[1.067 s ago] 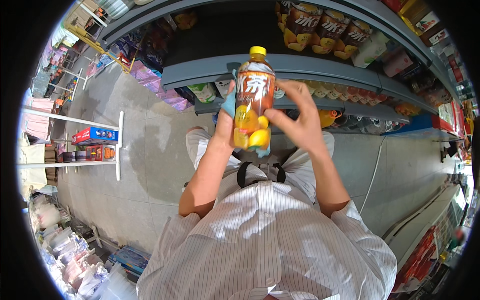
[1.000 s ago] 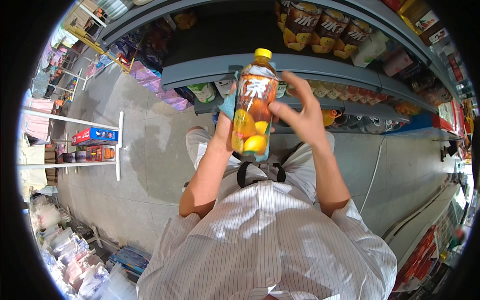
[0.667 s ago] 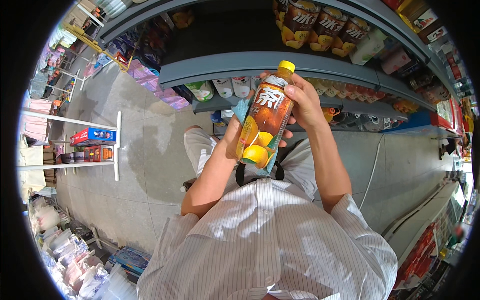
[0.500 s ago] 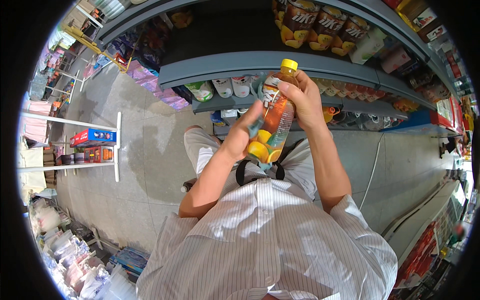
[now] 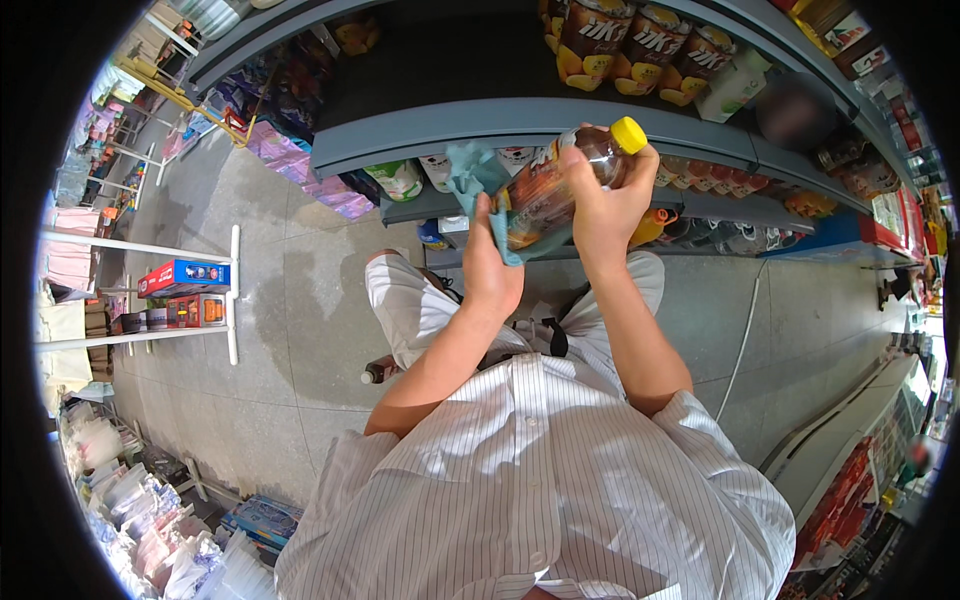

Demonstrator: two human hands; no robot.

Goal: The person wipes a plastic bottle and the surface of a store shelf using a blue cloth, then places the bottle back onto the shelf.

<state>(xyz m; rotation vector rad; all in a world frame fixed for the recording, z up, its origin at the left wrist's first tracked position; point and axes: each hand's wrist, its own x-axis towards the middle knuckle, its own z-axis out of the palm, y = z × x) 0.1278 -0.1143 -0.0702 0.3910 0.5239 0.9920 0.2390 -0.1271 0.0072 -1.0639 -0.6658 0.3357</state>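
I hold a plastic bottle of brown drink [image 5: 536, 203] tilted, its yellow cap toward the upper right, in front of the shelf. My right hand [image 5: 610, 205] is closed round its upper part just below the cap, thumb over the label. A teal cloth [image 5: 470, 175] wraps the bottle's lower end, with my left hand [image 5: 491, 255] closed on cloth and bottle together. The cloth hides much of the bottom of the bottle.
Grey shelving [image 5: 400, 135] ahead holds drink bottles [image 5: 640, 55] and cartons. A dark bottle [image 5: 380, 369] lies on the tiled floor [image 5: 300, 320] beside my left leg. A white rack [image 5: 234, 300] with toy boxes stands left; plastic-bagged goods [image 5: 170, 530] fill the lower left.
The bottle has turned from upright to tilted, its cap swinging rightward. My left hand with the cloth is round its base, and my right hand has closed on the upper part.
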